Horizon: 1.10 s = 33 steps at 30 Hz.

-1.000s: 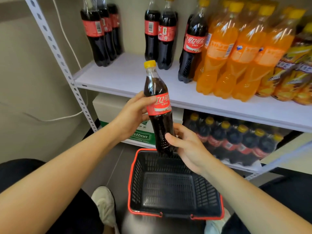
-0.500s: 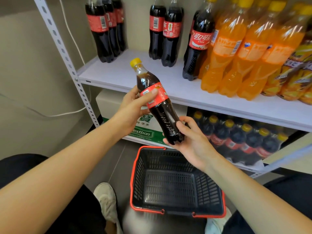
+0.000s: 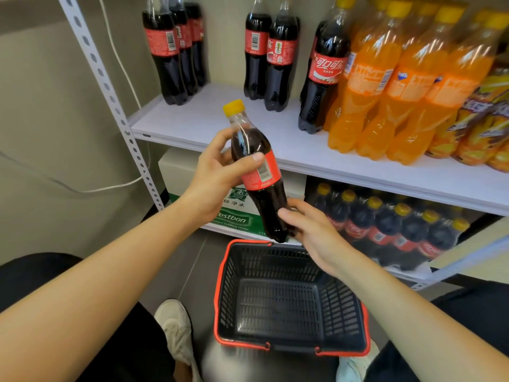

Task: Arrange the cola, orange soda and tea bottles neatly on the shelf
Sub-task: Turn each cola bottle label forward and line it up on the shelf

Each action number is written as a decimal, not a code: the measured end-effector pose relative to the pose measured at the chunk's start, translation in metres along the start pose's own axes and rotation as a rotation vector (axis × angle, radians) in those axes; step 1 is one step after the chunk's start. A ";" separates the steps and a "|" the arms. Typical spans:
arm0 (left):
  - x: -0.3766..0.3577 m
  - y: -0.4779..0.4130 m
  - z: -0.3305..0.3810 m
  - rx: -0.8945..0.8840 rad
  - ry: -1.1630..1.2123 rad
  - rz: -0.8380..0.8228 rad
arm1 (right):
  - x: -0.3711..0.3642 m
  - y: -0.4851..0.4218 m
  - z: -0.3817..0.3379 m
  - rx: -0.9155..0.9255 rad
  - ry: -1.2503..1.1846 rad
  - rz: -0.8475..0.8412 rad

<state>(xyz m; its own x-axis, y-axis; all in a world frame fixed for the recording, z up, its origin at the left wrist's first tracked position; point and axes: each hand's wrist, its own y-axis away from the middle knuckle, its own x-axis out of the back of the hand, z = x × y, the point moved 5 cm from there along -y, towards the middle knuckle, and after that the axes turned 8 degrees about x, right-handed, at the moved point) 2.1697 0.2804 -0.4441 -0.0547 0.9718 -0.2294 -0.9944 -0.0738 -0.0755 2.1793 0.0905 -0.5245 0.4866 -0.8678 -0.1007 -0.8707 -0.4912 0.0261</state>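
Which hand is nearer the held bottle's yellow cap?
Left. The left hand grips the bottle's upper half, below the cap; the right hand holds its base, at the far end.

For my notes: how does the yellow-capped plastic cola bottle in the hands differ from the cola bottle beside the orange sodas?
Held cola bottle: tilted, gripped by left hand and right hand, barcode facing. Shelf cola bottle: upright, untouched, white logo facing. Both have dark cola, red labels.

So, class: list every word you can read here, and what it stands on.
"可口可乐": red label of an upright dark plastic cola bottle on the white shelf.
"estbon", "纯净水": green-and-white cardboard carton.
Too blurred: red label of the held yellow-capped cola bottle, labels of the orange soda bottles.
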 end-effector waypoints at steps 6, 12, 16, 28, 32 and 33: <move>-0.022 0.019 0.000 -0.148 -0.315 -0.127 | -0.011 0.004 -0.030 0.403 0.469 0.108; -0.032 0.027 0.003 -0.268 -0.496 -0.210 | -0.007 0.009 -0.029 0.435 0.335 0.165; -0.024 0.028 0.023 -0.286 -0.432 -0.201 | 0.000 0.009 -0.022 0.390 0.341 0.168; -0.021 0.034 0.029 -0.229 -0.505 -0.185 | 0.002 0.008 -0.018 0.415 0.490 0.142; -0.018 0.028 0.020 -0.118 -0.403 -0.172 | 0.001 0.008 -0.019 0.458 0.615 0.146; -0.017 0.027 0.019 -0.102 -0.381 -0.168 | 0.001 0.007 -0.019 0.457 0.613 0.145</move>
<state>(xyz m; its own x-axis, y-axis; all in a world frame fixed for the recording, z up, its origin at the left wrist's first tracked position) 2.1424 0.2661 -0.4236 0.0584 0.9842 0.1673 -0.9795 0.0889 -0.1810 2.1749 0.0847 -0.5058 0.2027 -0.8729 0.4437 -0.8075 -0.4054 -0.4286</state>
